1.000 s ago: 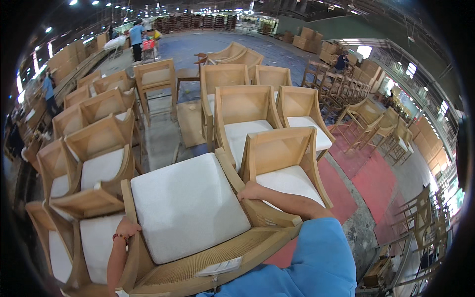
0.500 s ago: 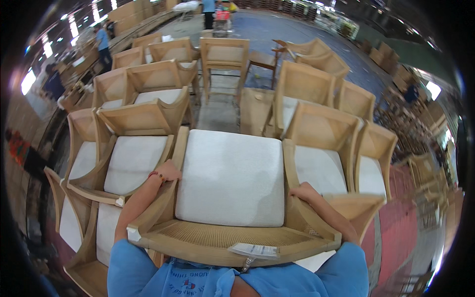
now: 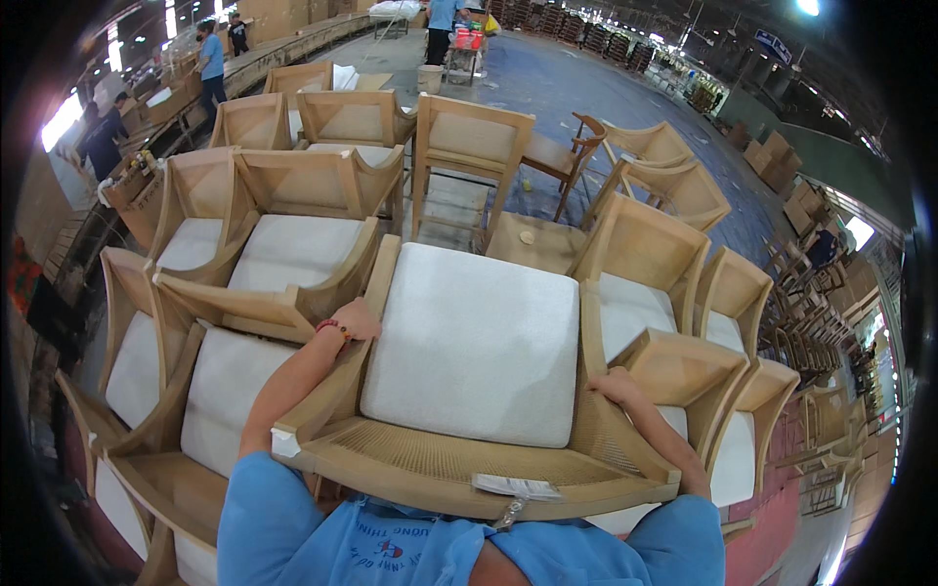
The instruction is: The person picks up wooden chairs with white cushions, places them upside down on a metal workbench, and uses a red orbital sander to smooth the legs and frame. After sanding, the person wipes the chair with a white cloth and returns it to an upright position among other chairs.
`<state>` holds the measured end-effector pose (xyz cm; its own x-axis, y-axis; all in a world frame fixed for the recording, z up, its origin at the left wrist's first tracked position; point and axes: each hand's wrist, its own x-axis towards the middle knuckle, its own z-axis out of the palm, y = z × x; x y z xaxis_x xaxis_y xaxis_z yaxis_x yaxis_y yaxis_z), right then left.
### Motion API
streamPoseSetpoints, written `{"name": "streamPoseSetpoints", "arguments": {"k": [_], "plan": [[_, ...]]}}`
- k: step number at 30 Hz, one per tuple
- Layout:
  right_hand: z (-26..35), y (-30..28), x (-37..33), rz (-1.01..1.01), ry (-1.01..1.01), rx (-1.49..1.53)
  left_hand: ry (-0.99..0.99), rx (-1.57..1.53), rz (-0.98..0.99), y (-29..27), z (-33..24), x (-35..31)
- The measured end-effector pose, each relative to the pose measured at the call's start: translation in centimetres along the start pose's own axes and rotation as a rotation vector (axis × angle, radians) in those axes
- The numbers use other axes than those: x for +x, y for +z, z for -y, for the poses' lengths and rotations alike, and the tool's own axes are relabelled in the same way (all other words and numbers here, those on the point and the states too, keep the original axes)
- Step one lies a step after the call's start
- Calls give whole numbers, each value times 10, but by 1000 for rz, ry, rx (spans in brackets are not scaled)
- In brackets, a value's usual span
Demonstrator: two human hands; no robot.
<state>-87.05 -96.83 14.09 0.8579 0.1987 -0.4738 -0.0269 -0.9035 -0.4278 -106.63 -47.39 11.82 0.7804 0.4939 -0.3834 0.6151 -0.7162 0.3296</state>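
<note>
One white-seated wooden chair (image 3: 472,344) in left hand (image 3: 358,319) and right hand (image 3: 615,385)

I am looking over a floor (image 3: 557,83), blue farther off; wooden chairs (image 3: 293,186) with white seats are standing on it either side, a flat brown sheet (image 3: 532,252) is lying between, red matting (image 3: 777,513) is showing rightward.

Dim overhead — lamp (image 3: 808,7) glaring upper right; edges bowed, black.
</note>
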Motion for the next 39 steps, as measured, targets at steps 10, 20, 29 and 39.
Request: {"name": "streamPoseSetpoints", "arguments": {"k": [10,20,29,39], "plan": [[88,-47,162,66,45,105,-5,-6,69,-73,-49,180],[161,-81,354,64,37,131,-117,3,46,-115,-84,343],[256,-77,496,45,-90,261,-114,-60,84,-168,-65,506],[317,-57,607,28,51,147,-138,-105,-11,-169,-47,652]]}}
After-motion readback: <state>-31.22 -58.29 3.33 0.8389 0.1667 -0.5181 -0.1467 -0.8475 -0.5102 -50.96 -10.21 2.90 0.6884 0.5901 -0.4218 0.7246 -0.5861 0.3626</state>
